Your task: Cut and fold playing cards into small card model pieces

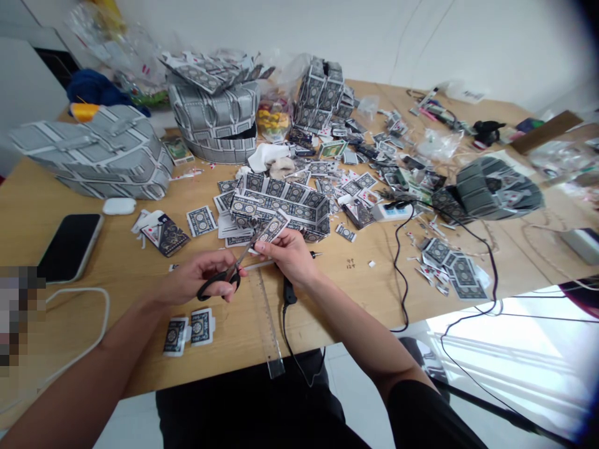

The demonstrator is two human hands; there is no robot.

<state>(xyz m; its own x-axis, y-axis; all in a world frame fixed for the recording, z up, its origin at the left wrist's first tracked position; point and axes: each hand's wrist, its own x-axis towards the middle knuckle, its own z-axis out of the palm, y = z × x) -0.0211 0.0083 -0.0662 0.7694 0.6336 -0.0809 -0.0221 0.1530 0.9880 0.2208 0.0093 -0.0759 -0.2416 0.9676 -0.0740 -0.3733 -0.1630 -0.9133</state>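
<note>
My left hand [203,274] is closed around the handles of black-handled scissors [233,269], whose blades point up and right toward a card. Between the fingers and thumb of my right hand [294,254] is a playing card [274,228], its patterned back showing and one end beside the blades. Just behind both hands stands an open box woven from folded cards [285,202]. Below my right hand lies a black corded tool [289,292], partly hidden by the wrist. A clear ruler [269,330] runs to the table edge. Two cut cards [201,326] lie nearer me.
Larger woven card baskets [107,153] stand along the back. Loose cards and card boxes crowd the middle and right. A phone [70,247] and a white earbud case [119,206] lie at left. Black cables run past a power strip [390,212] and off the front edge.
</note>
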